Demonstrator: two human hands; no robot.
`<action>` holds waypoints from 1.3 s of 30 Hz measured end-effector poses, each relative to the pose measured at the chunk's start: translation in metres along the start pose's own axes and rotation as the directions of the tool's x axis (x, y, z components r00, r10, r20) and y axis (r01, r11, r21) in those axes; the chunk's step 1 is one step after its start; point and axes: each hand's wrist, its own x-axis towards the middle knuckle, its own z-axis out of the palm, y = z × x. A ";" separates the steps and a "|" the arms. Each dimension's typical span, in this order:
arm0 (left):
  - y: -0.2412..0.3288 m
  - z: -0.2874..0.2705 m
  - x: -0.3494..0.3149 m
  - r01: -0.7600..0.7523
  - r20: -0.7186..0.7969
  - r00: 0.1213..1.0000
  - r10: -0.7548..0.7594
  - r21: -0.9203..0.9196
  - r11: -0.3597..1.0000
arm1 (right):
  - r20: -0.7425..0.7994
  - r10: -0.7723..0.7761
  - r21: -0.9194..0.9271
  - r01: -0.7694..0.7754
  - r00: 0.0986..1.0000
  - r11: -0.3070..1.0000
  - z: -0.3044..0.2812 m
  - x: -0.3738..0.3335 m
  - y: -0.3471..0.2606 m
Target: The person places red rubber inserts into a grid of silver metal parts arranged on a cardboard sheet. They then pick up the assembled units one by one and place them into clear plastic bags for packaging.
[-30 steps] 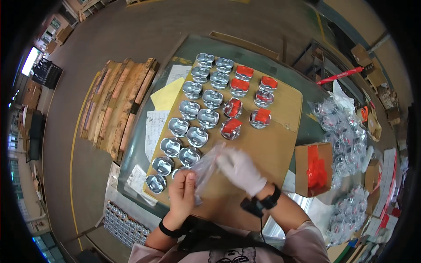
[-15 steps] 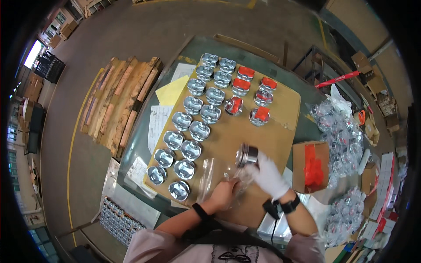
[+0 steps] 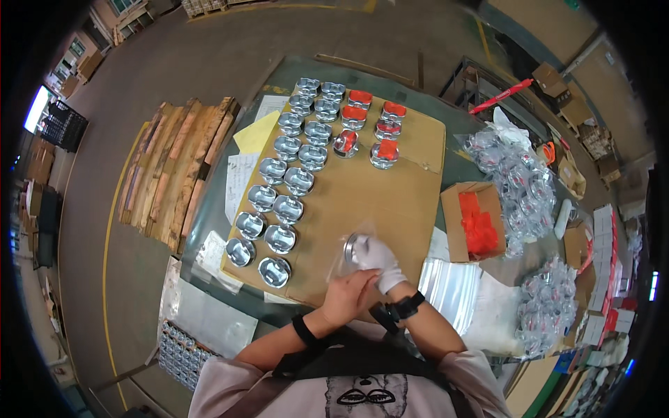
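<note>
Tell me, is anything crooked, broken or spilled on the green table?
Yes: the flat yellow paper sheet sticks out slantwise at the left edge of the brown cardboard sheet, not lined up with it. The cardboard also looks scuffed near its right edge. Nothing looks spilled.

Bare left hand (image 3: 346, 298), gloved right hand (image 3: 380, 265), close together, forearms (image 3: 279, 341) angled inward

Site: factory workshop | metal pistons (image 3: 299, 181) in rows | wooden pallet (image 3: 174, 171) | yellow floor line (image 3: 106, 254) | black crate (image 3: 64, 125)
</note>
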 end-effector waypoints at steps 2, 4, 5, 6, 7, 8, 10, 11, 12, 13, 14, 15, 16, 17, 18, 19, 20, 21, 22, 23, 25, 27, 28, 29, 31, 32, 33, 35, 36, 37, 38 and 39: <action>0.003 0.001 -0.003 0.049 -0.039 0.998 -0.051 -0.055 0.997 | 0.076 0.182 0.216 -0.195 0.980 0.957 -0.007 0.004 -0.007; -0.002 -0.002 -0.011 0.104 -0.058 0.992 -0.108 -0.075 0.992 | 0.027 0.064 0.329 -0.069 0.998 0.942 -0.014 -0.022 -0.015; -0.006 -0.011 -0.011 0.327 -0.101 0.928 -0.359 -0.242 0.913 | -0.003 0.009 0.381 -0.007 1.000 0.925 -0.019 -0.039 -0.020; -0.012 -0.023 -0.007 0.506 -0.096 0.804 -0.587 -0.407 0.760 | -0.040 -0.044 0.430 0.057 0.998 0.901 -0.026 -0.055 -0.025; -0.021 -0.035 0.001 0.512 -0.098 0.758 -0.645 -0.524 0.681 | -0.083 -0.091 0.475 0.120 0.992 0.872 -0.034 -0.069 -0.030; -0.028 -0.043 0.003 0.503 -0.103 0.700 -0.707 -0.631 0.591 | -0.160 -0.175 0.199 0.206 0.971 0.958 -0.042 -0.081 -0.032; -0.026 -0.047 -0.003 0.510 -0.027 0.711 -0.703 -0.668 0.541 | -0.365 -0.266 -0.360 0.128 0.892 0.924 -0.044 -0.088 -0.048; -0.025 -0.048 -0.005 0.514 0.010 0.715 -0.699 -0.685 0.516 | -0.358 -0.189 -0.273 0.091 0.914 0.958 -0.032 -0.083 -0.039; -0.025 -0.047 -0.012 0.495 0.086 0.779 -0.621 -0.693 0.524 | -0.352 -0.111 -0.184 0.047 0.929 0.982 -0.020 -0.077 -0.031; -0.021 -0.042 -0.015 0.449 0.022 0.870 -0.492 -0.445 0.775 | -0.347 -0.029 -0.098 -0.006 0.938 0.995 -0.009 -0.071 -0.023; -0.015 -0.035 -0.016 0.332 0.007 0.942 -0.335 -0.148 0.932 | -0.189 0.176 0.208 -0.136 0.966 0.969 -0.004 -0.064 -0.016; -0.012 -0.032 -0.018 0.165 0.037 0.984 -0.173 0.168 0.972 | 0.033 0.313 0.470 -0.291 0.949 0.833 0.003 -0.057 -0.012; -0.015 -0.029 -0.019 0.132 0.114 0.974 -0.196 0.420 0.898 | 0.082 0.311 0.717 -0.273 0.947 0.642 0.011 -0.058 -0.009; -0.023 -0.024 -0.023 0.131 0.134 0.966 -0.223 0.490 0.862 | 0.033 0.266 0.768 -0.194 0.963 0.610 0.016 -0.064 -0.004; -0.030 -0.020 -0.025 0.127 0.150 0.957 -0.249 0.554 0.823 | -0.023 0.225 0.810 -0.114 0.974 0.575 0.017 -0.071 -0.008; -0.037 -0.018 -0.027 0.121 0.164 0.947 -0.276 0.614 0.780 | -0.081 0.186 0.844 -0.031 0.979 0.535 0.016 -0.075 -0.013; -0.045 -0.019 -0.031 0.100 0.175 0.951 -0.256 0.608 0.787 | -0.237 -0.080 0.483 0.189 0.968 0.855 0.011 -0.076 -0.016; -0.046 -0.020 -0.031 0.078 0.193 0.952 -0.238 0.599 0.797 | -0.246 -0.370 -0.002 0.381 0.896 0.924 0.002 -0.080 -0.015; -0.047 -0.020 -0.033 0.054 0.211 0.953 -0.219 0.589 0.806 | -0.106 -0.609 -0.474 0.498 0.786 0.726 -0.004 -0.083 -0.013; -0.049 -0.020 -0.036 0.095 0.162 0.965 -0.205 0.513 0.853 | -0.033 -0.570 -0.580 0.449 0.821 0.680 -0.004 -0.085 -0.011; -0.048 -0.015 -0.027 0.125 0.079 0.984 -0.161 0.338 0.933 | 0.057 -0.451 -0.770 0.327 0.891 0.548 -0.006 -0.076 -0.006; -0.023 -0.015 -0.028 0.205 0.027 0.974 -0.226 0.328 0.922 | 0.081 -0.424 -0.581 0.389 0.902 0.715 -0.007 -0.054 -0.007; -0.027 -0.012 -0.030 0.142 0.061 0.982 -0.177 0.367 0.919 | 0.079 -0.383 -0.542 0.362 0.920 0.758 -0.007 -0.044 -0.011; -0.034 -0.008 -0.034 0.157 0.087 0.971 -0.223 0.474 0.867 | 0.048 -0.500 -0.451 0.465 0.865 0.762 -0.004 -0.034 -0.007; -0.035 -0.009 -0.033 0.151 0.110 0.963 -0.246 0.540 0.828 | 0.085 -0.567 -0.426 0.544 0.819 0.723 -0.001 -0.018 0.001; -0.031 -0.009 -0.033 0.114 0.121 0.961 -0.247 0.642 0.758 | 0.097 -0.547 -0.472 0.523 0.831 0.710 -0.003 -0.021 0.001; -0.030 -0.006 -0.031 0.062 0.167 0.957 -0.238 0.681 0.729 | 0.162 -0.397 -0.458 0.425 0.903 0.781 -0.002 -0.022 0.010; -0.029 -0.006 -0.036 -0.033 0.269 0.937 -0.224 0.705 0.708 | -0.027 -0.464 -0.310 0.434 0.885 0.846 -0.009 -0.051 0.013; -0.028 0.000 -0.036 -0.022 0.277 0.928 -0.248 0.707 0.707 | -0.082 -0.509 -0.299 0.466 0.857 0.833 -0.006 -0.061 0.021; -0.028 0.009 -0.037 -0.016 0.298 0.913 -0.278 0.707 0.707 | -0.139 -0.541 -0.282 0.490 0.830 0.825 -0.001 -0.069 0.033; -0.028 0.019 -0.035 -0.006 0.315 0.898 -0.309 0.708 0.706 | -0.188 -0.590 -0.299 0.527 0.785 0.796 0.000 -0.065 0.044; -0.030 0.019 -0.032 0.066 0.340 0.870 -0.358 0.639 0.766 | -0.098 -0.505 -0.283 0.462 0.858 0.840 -0.005 -0.067 0.042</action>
